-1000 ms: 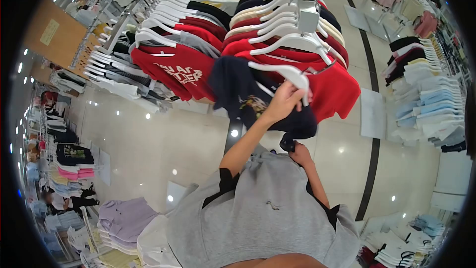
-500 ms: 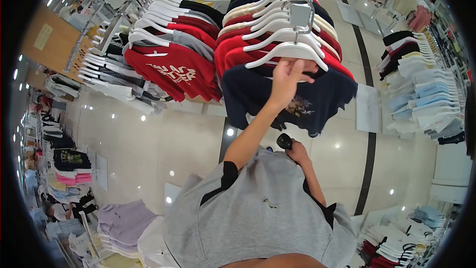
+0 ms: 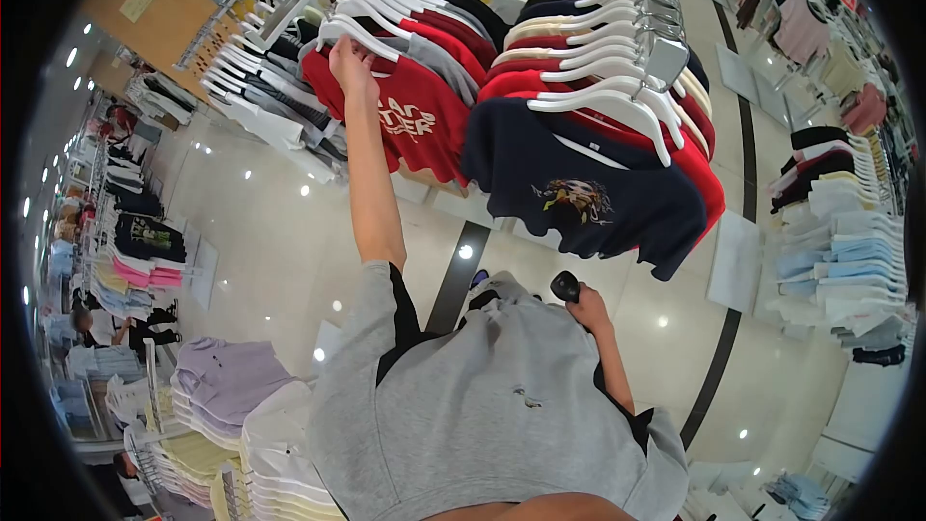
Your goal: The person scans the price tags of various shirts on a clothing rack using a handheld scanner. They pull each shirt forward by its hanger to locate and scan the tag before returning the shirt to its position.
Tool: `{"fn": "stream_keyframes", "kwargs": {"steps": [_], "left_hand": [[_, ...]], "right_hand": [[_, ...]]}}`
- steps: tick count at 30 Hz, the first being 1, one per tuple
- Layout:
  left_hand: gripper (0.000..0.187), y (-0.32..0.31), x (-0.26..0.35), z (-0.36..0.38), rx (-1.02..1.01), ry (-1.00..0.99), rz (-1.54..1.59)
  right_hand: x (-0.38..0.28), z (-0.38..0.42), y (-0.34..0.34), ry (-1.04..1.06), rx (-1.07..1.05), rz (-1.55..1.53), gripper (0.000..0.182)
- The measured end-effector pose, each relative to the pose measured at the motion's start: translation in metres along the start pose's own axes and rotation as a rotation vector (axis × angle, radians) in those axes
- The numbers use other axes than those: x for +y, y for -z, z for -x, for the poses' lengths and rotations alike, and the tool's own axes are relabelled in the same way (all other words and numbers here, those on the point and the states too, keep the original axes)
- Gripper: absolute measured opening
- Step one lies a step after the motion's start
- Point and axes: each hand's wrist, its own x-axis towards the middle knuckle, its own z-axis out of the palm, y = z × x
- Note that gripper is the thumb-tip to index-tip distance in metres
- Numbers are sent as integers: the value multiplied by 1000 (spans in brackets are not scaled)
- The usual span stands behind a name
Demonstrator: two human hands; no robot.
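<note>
My left hand [image 3: 354, 68] reaches up to the front red shirt [image 3: 410, 121] with white lettering. Its fingers curl at the collar, just under the white hanger [image 3: 359, 35]; the fingertips are partly hidden. Low in front of my body, my right hand [image 3: 586, 309] is closed around a black handheld scanner [image 3: 566, 286]. Right of my left hand, a navy shirt [image 3: 588, 178] with a printed figure hangs at the front of the neighbouring row, its hanger [image 3: 610, 108] tilted.
Metal rails hold several red, grey and cream shirts behind the front ones. A light purple shirt [image 3: 227, 381] hangs on a rack at lower left. Light blue and white clothes [image 3: 834, 256] hang at the right. Glossy floor tiles [image 3: 260, 270] lie below. Another person [image 3: 116, 328] is far left.
My left hand has let go of the navy shirt's collar and moved left to the red shirt. The view has shifted, and the navy shirt now hangs free. The scanner stays in my right hand.
</note>
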Motion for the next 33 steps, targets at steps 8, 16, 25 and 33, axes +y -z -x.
{"fn": "stream_keyframes", "kwargs": {"steps": [8,16,25,33], "left_hand": [[35,10,11,5,-389,159,524],[33,-4,34,194,-693,89,141],[17,-106,-32,372,-1089,467,53],[32,-196,12,367,-1006,376,399]], "right_hand": [[-7,-4,6,-60,-8,30,35],[6,-5,1,-76,28,15,37],[-1,1,6,-105,37,21,39],[-6,19,9,-181,47,-25,41]]}}
